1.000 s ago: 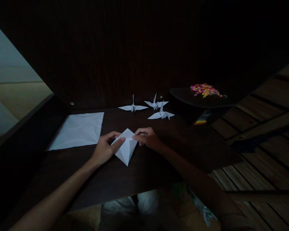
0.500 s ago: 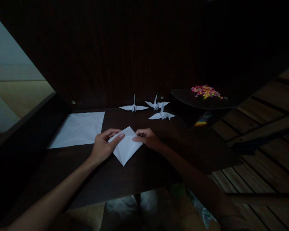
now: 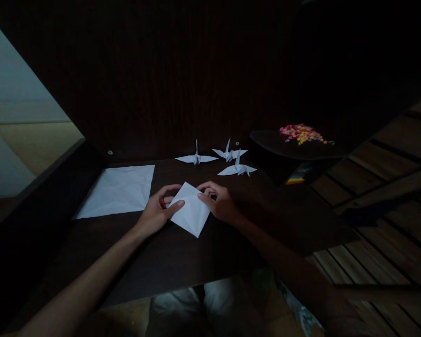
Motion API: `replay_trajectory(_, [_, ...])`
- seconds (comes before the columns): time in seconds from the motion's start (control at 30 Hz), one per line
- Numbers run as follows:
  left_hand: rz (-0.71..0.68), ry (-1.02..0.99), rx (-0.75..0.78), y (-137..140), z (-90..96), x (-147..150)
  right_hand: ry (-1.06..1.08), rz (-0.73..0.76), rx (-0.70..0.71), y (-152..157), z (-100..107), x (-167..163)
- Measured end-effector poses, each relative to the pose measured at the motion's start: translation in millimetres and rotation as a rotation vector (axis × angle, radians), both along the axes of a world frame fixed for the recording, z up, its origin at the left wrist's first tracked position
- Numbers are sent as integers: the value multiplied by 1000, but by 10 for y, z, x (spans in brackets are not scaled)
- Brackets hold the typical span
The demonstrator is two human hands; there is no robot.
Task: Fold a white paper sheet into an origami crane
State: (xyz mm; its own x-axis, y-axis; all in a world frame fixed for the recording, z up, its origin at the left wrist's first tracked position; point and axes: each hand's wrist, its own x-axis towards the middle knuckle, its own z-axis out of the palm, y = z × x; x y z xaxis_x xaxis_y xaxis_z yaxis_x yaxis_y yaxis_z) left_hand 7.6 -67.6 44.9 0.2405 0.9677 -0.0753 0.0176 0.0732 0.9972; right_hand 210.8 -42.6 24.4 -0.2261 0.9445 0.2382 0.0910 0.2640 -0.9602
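Between my two hands is a folded white paper square (image 3: pixel 192 213), held just above the dark table with one corner pointing toward me. Crease lines run across its face. My left hand (image 3: pixel 160 206) grips its left edge, thumb on top and fingers behind. On the other side my right hand (image 3: pixel 219 201) pinches the upper right edge, with the thumb on the front and the fingers curled at the back. Beyond the hands stand three white paper cranes: one at the left (image 3: pixel 196 159), one behind (image 3: pixel 228 153) and one nearer (image 3: pixel 237 169).
A creased white paper sheet (image 3: pixel 117 191) lies flat at the left. Small pink and yellow pieces (image 3: pixel 303 134) are heaped on a rounded dark shelf (image 3: pixel 266 140) at right. A dark panel (image 3: pixel 178 79) rises behind the table (image 3: pixel 126 267). Wooden slats (image 3: pixel 365 264) lie at far right.
The folded paper has turned a little, its near corner swinging to the right. My left hand has shifted right with it, and my right hand's fingers have moved along its upper edge.
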Motion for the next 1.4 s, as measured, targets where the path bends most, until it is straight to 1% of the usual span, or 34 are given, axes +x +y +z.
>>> replay_trajectory(0.03, [-7, -18, 5, 0, 14, -6, 6, -2, 2, -2, 5, -3])
replay_trajectory(0.13, [-11, -44, 35, 6, 31, -17, 88, 97, -90, 0, 10, -5])
replay_trajectory(0.17, [-11, -35, 46, 9, 20, -16, 92, 116, -93, 0, 9, -3])
replay_trajectory(0.23, [-8, 1, 77, 17, -28, -9, 29, 93, -22, -3, 1, -1])
replay_trajectory(0.3, [18, 59, 148, 27, -95, -2, -96, 37, 82, -10, -11, 1])
replay_trajectory(0.37, [98, 162, 305, 37, -152, -8, -238, -11, 163, -14, -32, 6])
replay_trajectory(0.43, [105, 324, 456, 45, -181, -31, -373, -39, 231, -5, -66, 17])
replay_trajectory(0.57, [-52, 727, 724, 67, -210, -94, -659, -40, 450, 38, -157, 48])
replay_trajectory(0.6, [-99, 798, 772, 78, -227, -106, -719, -32, 507, 48, -177, 53])
replay_trajectory(0.67, [-223, 867, 830, 108, -271, -122, -802, 0, 582, 62, -203, 60])
replay_trajectory(0.77, [-355, 911, 862, 146, -315, -145, -871, 83, 622, 70, -219, 70])
replay_trajectory(0.83, [-420, 932, 868, 156, -309, -166, -895, 131, 632, 72, -231, 85])
replay_trajectory(1.0, [-538, 989, 816, 153, -259, -227, -871, 248, 625, 52, -277, 133])
replay_trajectory(1.1, [-562, 993, 805, 159, -246, -246, -873, 311, 576, 19, -268, 142])
replay_trajectory(1.17, [-554, 981, 807, 160, -235, -248, -873, 327, 553, -4, -238, 142])
replay_trajectory(1.3, [-519, 967, 803, 147, -199, -236, -843, 360, 536, -29, -169, 146])
replay_trajectory(1.4, [-525, 973, 795, 140, -183, -234, -841, 389, 534, -25, -141, 153])
